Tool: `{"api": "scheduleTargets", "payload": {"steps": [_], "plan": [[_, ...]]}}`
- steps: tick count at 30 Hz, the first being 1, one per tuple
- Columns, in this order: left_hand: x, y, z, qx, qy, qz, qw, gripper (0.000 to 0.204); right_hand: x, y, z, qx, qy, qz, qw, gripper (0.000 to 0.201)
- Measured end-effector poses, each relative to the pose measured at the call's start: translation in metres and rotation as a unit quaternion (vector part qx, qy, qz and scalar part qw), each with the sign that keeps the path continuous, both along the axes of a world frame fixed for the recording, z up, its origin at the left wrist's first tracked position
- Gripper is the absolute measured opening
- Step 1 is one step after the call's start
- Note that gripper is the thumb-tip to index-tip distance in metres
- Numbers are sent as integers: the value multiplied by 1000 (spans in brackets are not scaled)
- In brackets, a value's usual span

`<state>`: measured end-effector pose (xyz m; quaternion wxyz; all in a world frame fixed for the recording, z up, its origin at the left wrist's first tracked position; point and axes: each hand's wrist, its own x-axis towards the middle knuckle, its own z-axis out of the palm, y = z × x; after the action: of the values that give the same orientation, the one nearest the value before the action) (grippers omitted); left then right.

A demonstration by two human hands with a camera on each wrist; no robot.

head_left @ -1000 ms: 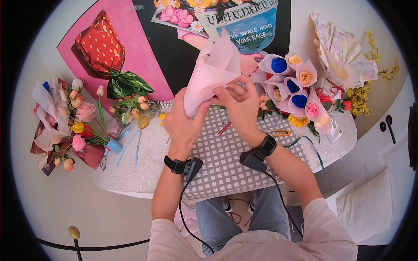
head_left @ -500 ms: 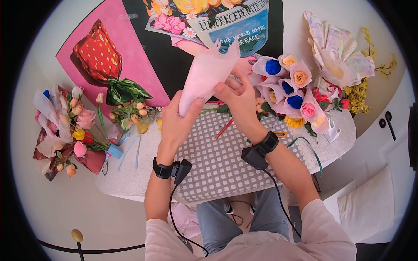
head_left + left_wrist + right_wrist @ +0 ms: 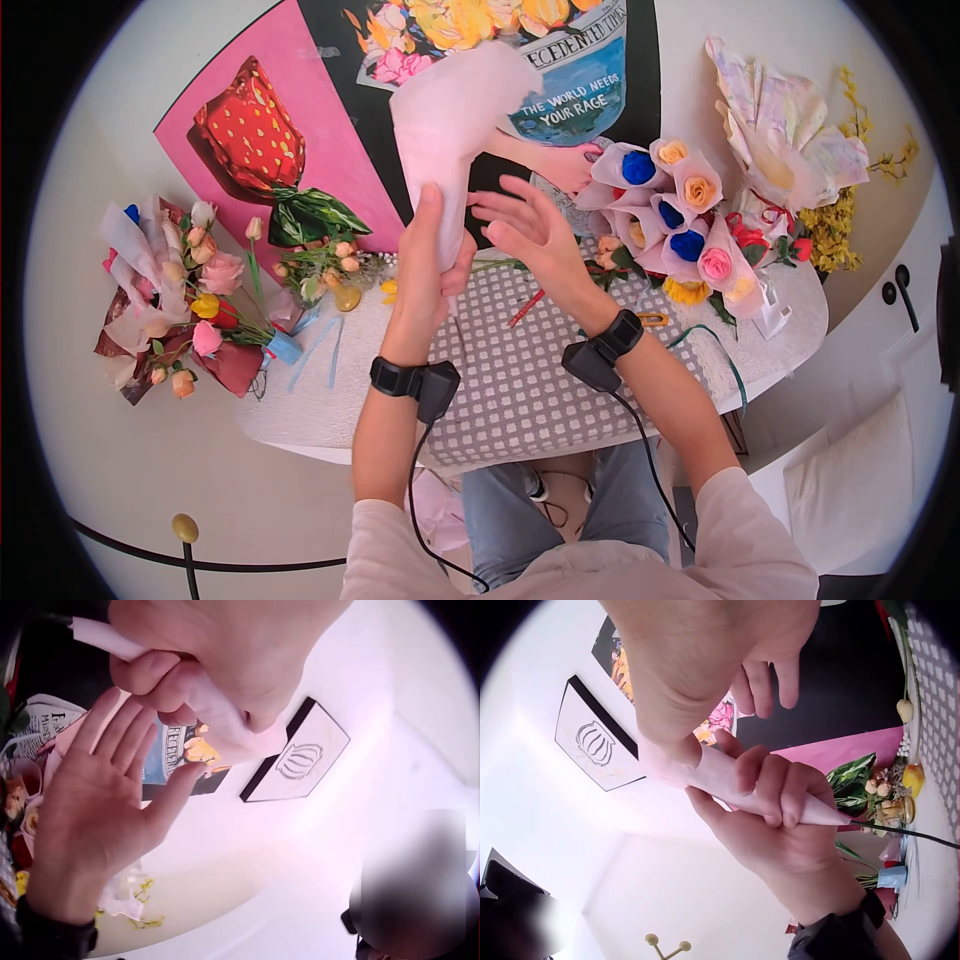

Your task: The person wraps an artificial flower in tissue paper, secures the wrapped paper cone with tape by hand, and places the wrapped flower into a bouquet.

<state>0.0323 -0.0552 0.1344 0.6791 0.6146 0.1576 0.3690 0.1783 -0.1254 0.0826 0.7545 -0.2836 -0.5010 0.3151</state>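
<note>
A pale pink paper cone (image 3: 445,130) stands upright above the table, its wide mouth up. My left hand (image 3: 428,262) grips its narrow lower end, fingers curled round it (image 3: 780,799). A thin dark stem (image 3: 900,832) sticks out of the cone's tip. Just right of the cone, my right hand (image 3: 517,222) is off the paper, its fingers straight and spread. The left wrist view shows that open palm (image 3: 97,817) beside the gripping left hand (image 3: 217,660).
A grey patterned mat (image 3: 520,370) lies on the white table (image 3: 300,420). A bouquet of wrapped blue, orange and pink roses (image 3: 670,210) lies at right, near orange scissors (image 3: 652,320). Another bouquet (image 3: 180,290) lies at left. A red stick (image 3: 527,306) sits on the mat.
The cone has swung from tilted right to upright and risen. My right hand has let go of it and opened; the left hand keeps its grip.
</note>
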Motion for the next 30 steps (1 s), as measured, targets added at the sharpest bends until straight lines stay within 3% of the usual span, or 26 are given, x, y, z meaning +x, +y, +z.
{"api": "scheduleTargets", "payload": {"steps": [8, 13, 21, 30], "plan": [[-5, 34, -31, -198, -149, -93, 964, 71, 4, 27, -37, -135, -23, 10, 991, 54], [-15, 56, -45, -215, -198, -175, 940, 72, -2, 27, -48, -215, -56, -12, 975, 54], [-12, 66, -66, -269, -231, -191, 915, 73, 3, 34, -67, -249, -107, -4, 963, 35], [-11, 70, -76, -261, -208, -211, 919, 72, 1, 34, -68, -242, -121, -70, 960, 34]]}}
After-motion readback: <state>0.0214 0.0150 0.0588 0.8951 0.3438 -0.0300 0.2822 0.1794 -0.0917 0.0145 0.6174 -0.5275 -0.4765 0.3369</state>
